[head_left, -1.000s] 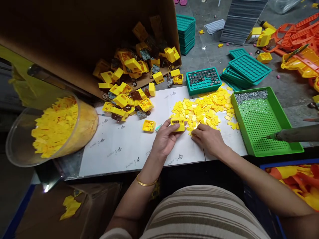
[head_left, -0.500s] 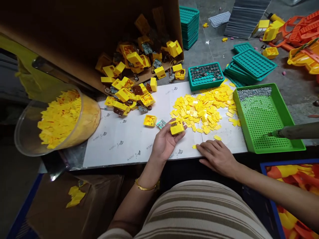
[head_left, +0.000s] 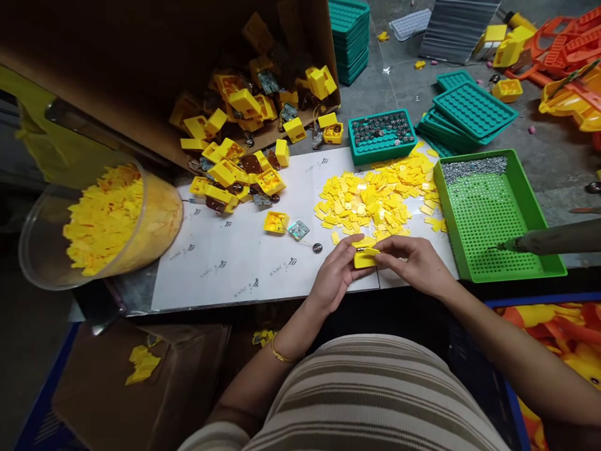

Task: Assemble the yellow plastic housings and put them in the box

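Note:
My left hand grips a small yellow plastic box near the front edge of the white board. My right hand meets it from the right, its fingers pinched on a small flat yellow piece pressed against the box. Just beyond both hands spreads a heap of small flat yellow pieces. An open yellow box half with a little circuit board and a wired round part lies to the left of my hands.
A tipped cardboard box spills yellow housings at the back left. A clear tub of yellow pieces lies at the left. A green perforated tray with screws and a powered screwdriver stand right; teal trays behind.
My right hand left the board's front edge and came up to the yellow box with a flat piece. My left hand carried the box a little right and nearer to me.

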`<state>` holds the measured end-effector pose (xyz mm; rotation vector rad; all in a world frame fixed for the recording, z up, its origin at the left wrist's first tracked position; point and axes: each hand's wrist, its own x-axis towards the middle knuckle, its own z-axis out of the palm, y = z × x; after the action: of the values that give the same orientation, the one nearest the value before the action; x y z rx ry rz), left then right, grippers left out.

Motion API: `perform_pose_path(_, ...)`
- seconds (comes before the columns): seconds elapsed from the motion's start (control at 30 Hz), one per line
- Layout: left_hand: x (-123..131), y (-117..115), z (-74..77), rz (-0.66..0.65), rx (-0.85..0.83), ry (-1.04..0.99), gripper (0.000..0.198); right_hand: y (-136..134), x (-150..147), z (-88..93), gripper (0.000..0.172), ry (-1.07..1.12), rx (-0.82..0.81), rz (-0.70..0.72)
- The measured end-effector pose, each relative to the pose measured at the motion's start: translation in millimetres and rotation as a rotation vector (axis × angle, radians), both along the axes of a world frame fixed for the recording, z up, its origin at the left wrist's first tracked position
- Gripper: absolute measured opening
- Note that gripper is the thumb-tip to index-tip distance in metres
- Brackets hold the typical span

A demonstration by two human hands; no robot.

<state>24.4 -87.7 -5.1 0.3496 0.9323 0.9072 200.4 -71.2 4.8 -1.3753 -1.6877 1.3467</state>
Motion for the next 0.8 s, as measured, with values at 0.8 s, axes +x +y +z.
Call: perform_pose_path(0.8,11,2,-6.7,0.043,0.047,0.105,0.025,-10,-11,8.5,0.014,-0.236,0.404,-0.122)
